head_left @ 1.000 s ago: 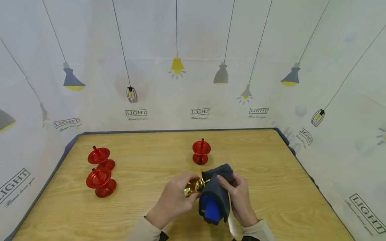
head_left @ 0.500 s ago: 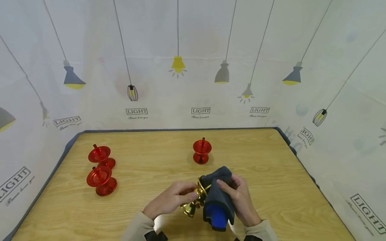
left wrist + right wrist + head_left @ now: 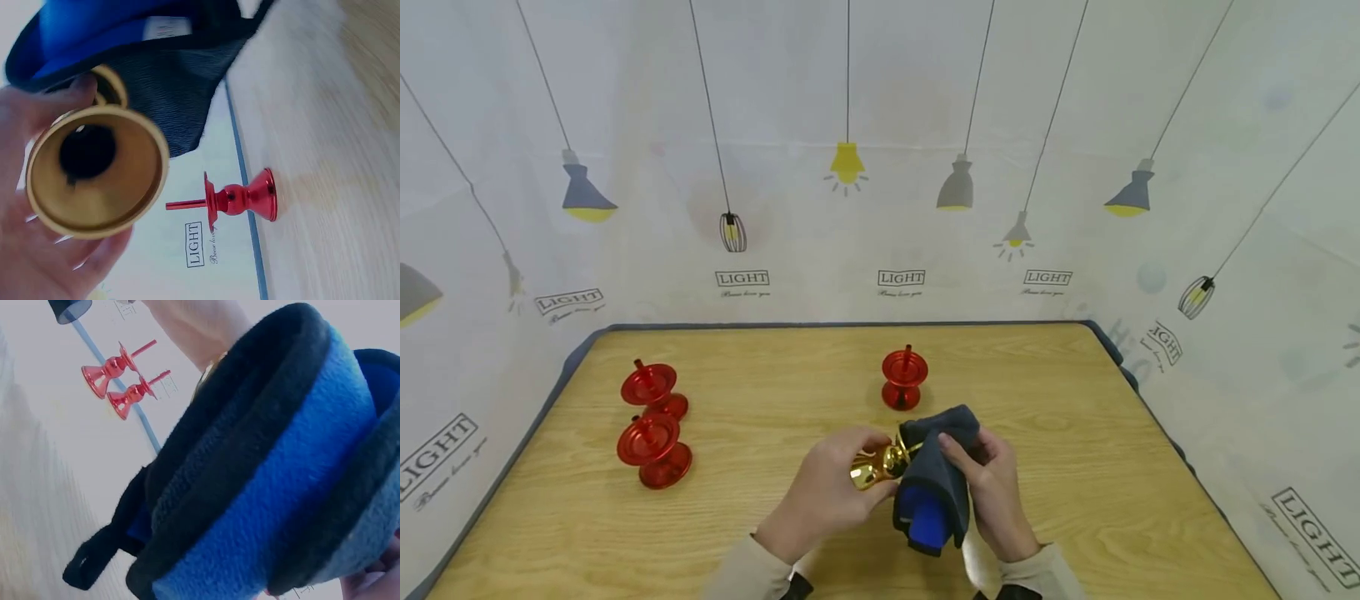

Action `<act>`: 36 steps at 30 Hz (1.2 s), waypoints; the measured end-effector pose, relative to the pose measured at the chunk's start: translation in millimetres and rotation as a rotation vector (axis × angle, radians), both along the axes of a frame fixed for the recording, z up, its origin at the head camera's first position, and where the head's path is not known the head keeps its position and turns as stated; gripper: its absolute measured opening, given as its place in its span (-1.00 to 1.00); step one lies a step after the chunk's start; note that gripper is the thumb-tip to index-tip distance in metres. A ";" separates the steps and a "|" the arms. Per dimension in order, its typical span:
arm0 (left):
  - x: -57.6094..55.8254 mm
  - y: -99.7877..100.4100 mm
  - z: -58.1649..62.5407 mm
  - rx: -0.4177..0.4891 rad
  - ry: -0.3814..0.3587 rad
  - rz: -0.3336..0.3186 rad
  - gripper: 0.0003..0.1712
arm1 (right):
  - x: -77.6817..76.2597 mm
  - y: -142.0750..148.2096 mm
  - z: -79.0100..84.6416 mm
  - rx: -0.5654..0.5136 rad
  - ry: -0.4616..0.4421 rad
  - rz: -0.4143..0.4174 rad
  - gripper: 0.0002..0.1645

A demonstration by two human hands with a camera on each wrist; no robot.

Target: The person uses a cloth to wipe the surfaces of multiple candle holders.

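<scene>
My left hand [image 3: 827, 487] grips a shiny gold candle holder [image 3: 865, 473] by its stem and flared base. In the left wrist view the hollow underside of its base [image 3: 149, 187] faces the camera. A folded dark grey and blue cloth [image 3: 934, 471] covers the candle holder's dish end, hiding most of it. My right hand [image 3: 996, 496] pinches the cloth from the right, thumb on top. The right wrist view is mostly filled by the cloth's blue layers with black edging [image 3: 269, 487], and a small loop [image 3: 94, 556] hangs from one corner.
A red candle holder [image 3: 904, 371] stands just beyond the cloth on the wooden table [image 3: 775, 375]. Two more, a nearer one [image 3: 655, 446] and a farther one [image 3: 651, 385], stand close together at the left. A lamp-printed white sheet [image 3: 805, 225] walls the table's back and sides.
Half a second ago the gold candle holder's base tipped down toward me; now it is raised leftward, with my left hand back around it. The cloth has shifted slightly up and left.
</scene>
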State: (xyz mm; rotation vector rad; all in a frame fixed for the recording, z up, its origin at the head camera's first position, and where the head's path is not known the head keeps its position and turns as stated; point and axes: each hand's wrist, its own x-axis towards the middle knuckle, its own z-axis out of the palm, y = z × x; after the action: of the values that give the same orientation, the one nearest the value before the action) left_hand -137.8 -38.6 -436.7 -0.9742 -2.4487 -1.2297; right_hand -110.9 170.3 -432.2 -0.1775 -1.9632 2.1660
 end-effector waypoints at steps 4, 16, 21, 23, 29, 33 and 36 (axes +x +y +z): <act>2.0 2.6 -0.8 -0.020 0.079 0.057 -0.50 | -0.3 -1.5 -1.1 0.021 0.011 0.003 -0.88; -10.1 -11.4 0.4 0.061 -0.417 -0.302 -0.75 | -0.3 9.6 -3.5 -0.008 0.059 0.207 -0.85; -16.8 -14.6 -1.1 0.082 -0.543 -0.426 -0.60 | -0.2 11.1 -6.1 -0.032 0.079 0.266 -0.78; -15.1 -14.8 0.0 0.063 -0.523 -0.380 -0.61 | 0.0 9.7 -6.0 -0.027 0.081 0.254 -0.79; -0.6 -5.2 5.2 -0.020 -0.142 -0.038 -0.54 | 0.6 2.6 -3.6 -0.033 0.052 0.085 -0.91; 5.7 5.0 5.7 -0.110 0.267 0.167 -0.42 | 0.8 -1.4 -2.3 -0.076 0.033 0.004 -0.93; 7.4 9.2 5.0 -0.136 0.394 0.243 -0.42 | 0.7 -3.5 -2.5 -0.110 0.033 0.001 -0.92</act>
State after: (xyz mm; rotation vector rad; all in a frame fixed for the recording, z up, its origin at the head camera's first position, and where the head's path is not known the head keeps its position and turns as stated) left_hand -130.5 -29.4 -431.7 -0.8271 -2.2713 -0.7217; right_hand -110.2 166.8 -434.7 -0.1575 -1.8275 2.2642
